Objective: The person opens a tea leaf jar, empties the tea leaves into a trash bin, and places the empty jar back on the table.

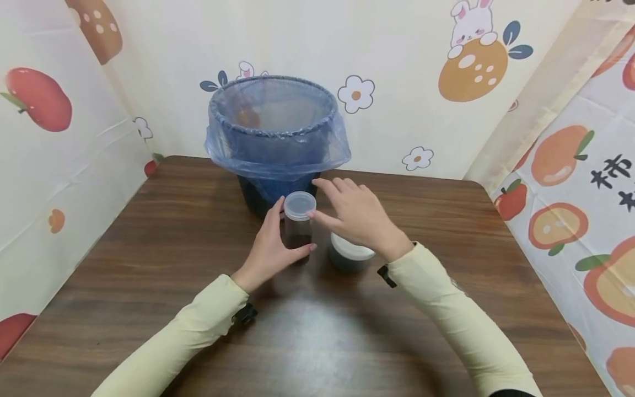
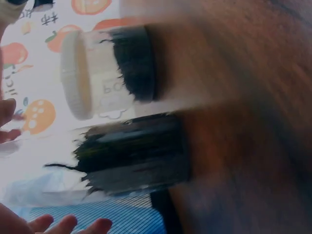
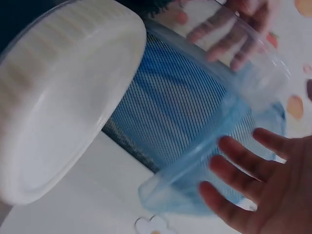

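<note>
On the fruit cloth (image 1: 570, 187) at the right, a big black sign, 柿 (image 1: 617, 169), can be read. The sign below it is cut off. Small letters seen through the clear jar (image 2: 109, 68) are too blurry.

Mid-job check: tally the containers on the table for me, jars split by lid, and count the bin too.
Clear-lidded jar: 1
White-lidded jar: 1
Bin with a blue liner: 1
Total: 3
</note>
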Tool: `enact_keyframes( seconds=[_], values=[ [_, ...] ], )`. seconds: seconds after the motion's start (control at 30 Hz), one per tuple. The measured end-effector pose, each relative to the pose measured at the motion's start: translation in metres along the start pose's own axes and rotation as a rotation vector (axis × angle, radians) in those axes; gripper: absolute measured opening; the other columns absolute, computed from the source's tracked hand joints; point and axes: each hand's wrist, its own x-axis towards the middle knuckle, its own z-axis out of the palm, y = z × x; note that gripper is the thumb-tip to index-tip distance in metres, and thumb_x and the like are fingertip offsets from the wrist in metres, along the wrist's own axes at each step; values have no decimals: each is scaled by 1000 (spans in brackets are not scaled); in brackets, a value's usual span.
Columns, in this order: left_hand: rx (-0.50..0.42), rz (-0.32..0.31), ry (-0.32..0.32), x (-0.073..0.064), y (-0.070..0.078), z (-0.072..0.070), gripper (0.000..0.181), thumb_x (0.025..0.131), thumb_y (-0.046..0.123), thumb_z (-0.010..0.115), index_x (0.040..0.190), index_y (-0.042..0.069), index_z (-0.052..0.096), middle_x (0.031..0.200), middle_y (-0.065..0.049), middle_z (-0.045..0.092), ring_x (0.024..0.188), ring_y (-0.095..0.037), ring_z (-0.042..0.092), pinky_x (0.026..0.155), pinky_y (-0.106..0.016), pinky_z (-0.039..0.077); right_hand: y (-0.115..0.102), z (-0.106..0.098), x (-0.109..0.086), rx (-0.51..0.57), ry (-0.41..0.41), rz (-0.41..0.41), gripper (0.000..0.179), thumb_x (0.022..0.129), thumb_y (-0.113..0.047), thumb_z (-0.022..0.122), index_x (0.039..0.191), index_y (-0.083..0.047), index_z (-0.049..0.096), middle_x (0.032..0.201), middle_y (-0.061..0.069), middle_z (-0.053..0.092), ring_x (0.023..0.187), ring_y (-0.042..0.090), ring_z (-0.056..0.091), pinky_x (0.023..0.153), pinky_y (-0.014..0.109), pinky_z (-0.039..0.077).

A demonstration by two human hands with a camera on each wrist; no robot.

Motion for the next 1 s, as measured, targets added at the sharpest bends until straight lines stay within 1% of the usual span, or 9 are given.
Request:
enact_keyframes(
  seconds=[0.1, 0.2, 0.33, 0.43, 0.5, 0.6, 0.73, 0.87, 1.0],
  values=[
    [-26, 5, 23, 2, -2, 5, 108, 73, 38, 81, 150, 3, 15, 142, -13, 36, 122, -25, 43, 97, -47, 40, -9, 10, 9, -84, 111, -64, 65, 87, -65, 47, 126, -14, 56, 105, 7, 61, 95, 25, 56, 67, 39, 43],
    [-66, 8, 36, 6, -4, 9, 101, 74, 32, 81, 148, 2, 19, 138, -14, 40, 118, -25, 46, 94, -47, 43, -17, 17, 17, -188, 211, -118, 67, 82, -71, 46, 111, -12, 60, 88, 6, 58, 81, 24, 54, 58, 37, 38],
    [-122, -3, 44, 10, -7, 11, 91, 75, 25, 81, 143, 1, 25, 134, -15, 44, 113, -26, 51, 91, -45, 45, -24, 21, 26, -301, 273, -148, 66, 82, -73, 43, 95, -10, 58, 74, 6, 54, 67, 25, 50, 54, 36, 35],
    [-141, -23, 43, 11, -9, 13, 86, 75, 24, 81, 140, 2, 30, 132, -14, 48, 113, -26, 52, 93, -45, 44, -27, 23, 31, -333, 268, -150, 63, 84, -71, 43, 89, -10, 57, 68, 5, 51, 62, 24, 47, 52, 35, 34],
    [-138, -31, 41, 11, -10, 15, 84, 75, 26, 81, 140, 3, 32, 131, -13, 49, 115, -24, 52, 95, -44, 43, -28, 23, 33, -341, 241, -142, 63, 85, -71, 43, 89, -10, 57, 66, 5, 51, 60, 24, 48, 52, 35, 35],
    [-106, -14, 43, 11, -12, 18, 80, 75, 27, 81, 138, 4, 37, 129, -11, 52, 115, -24, 52, 96, -43, 42, -28, 24, 34, -336, 191, -123, 61, 87, -69, 42, 89, -10, 56, 63, 5, 51, 58, 24, 48, 51, 35, 36],
    [-67, 12, 55, 11, -13, 20, 71, 76, 26, 81, 133, 4, 45, 123, -10, 58, 111, -23, 55, 93, -42, 44, -30, 25, 36, -314, 154, -120, 56, 90, -64, 42, 86, -9, 53, 57, 3, 48, 54, 24, 48, 49, 33, 36],
    [-56, 5, 71, 11, -12, 20, 66, 75, 25, 81, 128, 4, 48, 117, -10, 61, 105, -23, 58, 88, -42, 46, -30, 25, 36, -310, 153, -141, 51, 92, -58, 45, 83, -8, 51, 52, 2, 44, 51, 23, 47, 46, 32, 35],
    [-44, 3, 72, 11, -10, 17, 60, 74, 27, 82, 121, 5, 52, 111, -8, 63, 100, -22, 60, 85, -41, 47, -29, 22, 34, -297, 125, -131, 48, 92, -55, 45, 84, -8, 49, 52, 2, 43, 51, 23, 46, 46, 32, 35]
  ],
)
